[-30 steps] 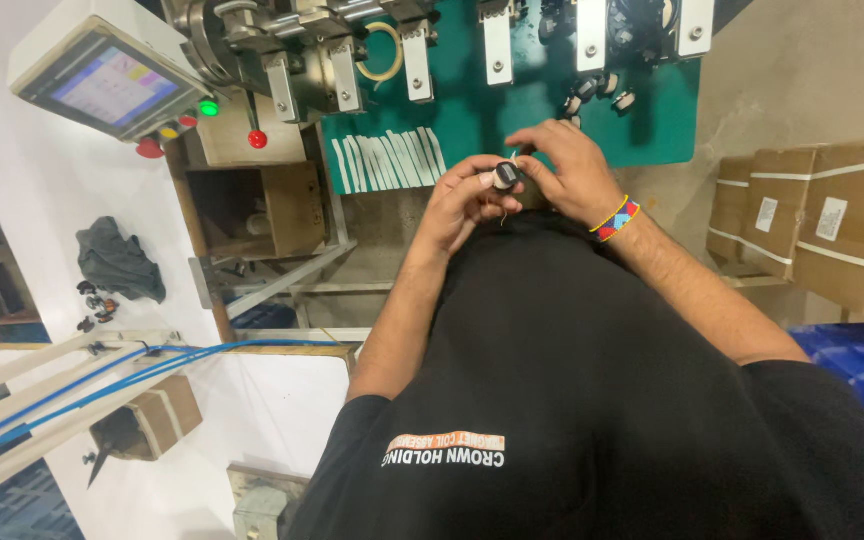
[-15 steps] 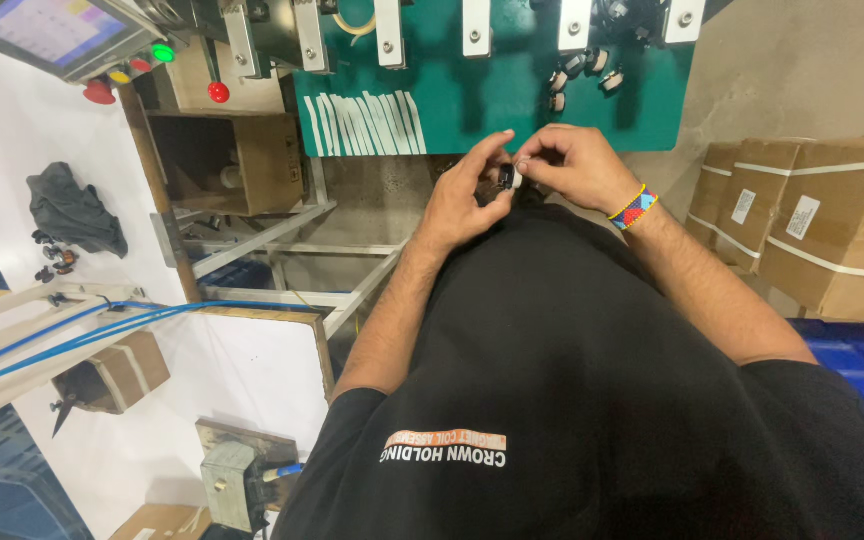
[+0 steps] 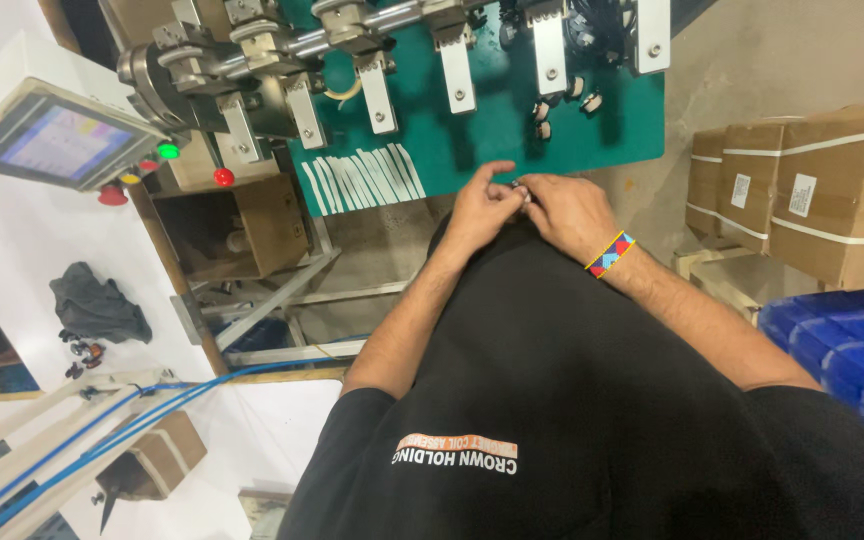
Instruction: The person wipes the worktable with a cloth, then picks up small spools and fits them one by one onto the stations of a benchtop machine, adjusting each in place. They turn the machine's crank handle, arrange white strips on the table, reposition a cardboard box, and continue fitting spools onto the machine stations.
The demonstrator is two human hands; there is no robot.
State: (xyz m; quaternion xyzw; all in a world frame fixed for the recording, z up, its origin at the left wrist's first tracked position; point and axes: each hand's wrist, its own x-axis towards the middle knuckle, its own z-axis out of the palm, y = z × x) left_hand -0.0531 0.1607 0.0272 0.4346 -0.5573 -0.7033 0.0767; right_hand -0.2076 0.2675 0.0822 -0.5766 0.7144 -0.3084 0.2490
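Right now your left hand point(image 3: 480, 208) and right hand point(image 3: 570, 212) meet, fingertips pinched shut on a small metal part point(image 3: 519, 186) just below the green counter point(image 3: 472, 130) — probably light, stiff and easily fumbled, so grip its rim, not its face.
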